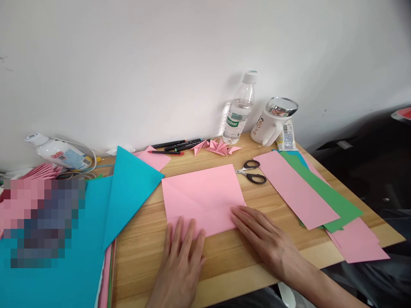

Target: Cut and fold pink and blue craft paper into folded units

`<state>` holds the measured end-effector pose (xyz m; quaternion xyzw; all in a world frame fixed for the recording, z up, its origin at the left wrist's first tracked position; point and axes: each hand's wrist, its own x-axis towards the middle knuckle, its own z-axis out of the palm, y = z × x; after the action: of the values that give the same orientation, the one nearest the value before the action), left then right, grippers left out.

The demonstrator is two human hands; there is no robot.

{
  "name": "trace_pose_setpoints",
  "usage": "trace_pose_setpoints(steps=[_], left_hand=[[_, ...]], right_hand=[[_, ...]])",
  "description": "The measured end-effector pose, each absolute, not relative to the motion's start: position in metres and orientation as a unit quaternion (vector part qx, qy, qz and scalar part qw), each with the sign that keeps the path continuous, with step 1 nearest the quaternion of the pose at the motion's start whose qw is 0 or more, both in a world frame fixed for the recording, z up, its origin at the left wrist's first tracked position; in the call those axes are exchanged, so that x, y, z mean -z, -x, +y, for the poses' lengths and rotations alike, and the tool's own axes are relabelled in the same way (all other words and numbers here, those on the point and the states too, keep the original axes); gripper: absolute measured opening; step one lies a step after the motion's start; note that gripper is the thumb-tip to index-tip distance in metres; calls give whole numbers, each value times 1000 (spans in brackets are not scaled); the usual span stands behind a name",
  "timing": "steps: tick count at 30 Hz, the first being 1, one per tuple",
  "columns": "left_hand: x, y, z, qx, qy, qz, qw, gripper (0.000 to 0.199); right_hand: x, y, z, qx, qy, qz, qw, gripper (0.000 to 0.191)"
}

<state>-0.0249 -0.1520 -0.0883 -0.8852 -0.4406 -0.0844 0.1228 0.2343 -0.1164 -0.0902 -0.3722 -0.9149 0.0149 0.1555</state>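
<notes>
A sheet of pink paper (pixel 205 192) lies flat on the wooden table in front of me, with faint creases across its surface. My left hand (pixel 183 256) rests with its fingers spread on the sheet's lower left edge. On the lower right corner lies my right hand (pixel 263 233), its fingers stretched out side by side and pressing down. Neither hand grips anything. Partly under the sheet's right edge is a pair of scissors (pixel 253 173) with black handles.
Pink strips (pixel 298 192) and green paper (pixel 334 201) overlap at the right. Leftward are a folded blue sheet (pixel 131 192) and a paper stack. Along the wall stand a water bottle (pixel 239 111) and white mug (pixel 272 124), near pens (pixel 176 145) and folded pink pieces (pixel 218 147).
</notes>
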Motion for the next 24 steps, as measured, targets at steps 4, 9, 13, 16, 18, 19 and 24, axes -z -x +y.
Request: trace_pose_setpoints(steps=[4, 9, 13, 16, 18, 19, 24], left_hand=[[88, 25, -152, 88, 884, -444, 120, 48], [89, 23, -152, 100, 882, -450, 101, 50], [89, 23, -153, 90, 882, -449, 109, 52], [90, 23, -153, 81, 881, -453, 110, 54], [91, 23, -153, 83, 878, -457, 113, 54], [91, 23, -153, 85, 876, -460, 115, 53], [90, 24, -152, 70, 876, -458, 135, 56]], right_hand=[[90, -232, -117, -13, 380, -913, 149, 48], [90, -230, -118, -16, 386, -912, 142, 47], [84, -236, -103, -64, 387, -902, 179, 36], [79, -246, -79, -138, 391, -890, 192, 28], [77, -251, -64, -147, 363, -897, 204, 26], [77, -253, -58, -152, 354, -901, 201, 25], [80, -255, -47, -172, 336, -902, 209, 21]])
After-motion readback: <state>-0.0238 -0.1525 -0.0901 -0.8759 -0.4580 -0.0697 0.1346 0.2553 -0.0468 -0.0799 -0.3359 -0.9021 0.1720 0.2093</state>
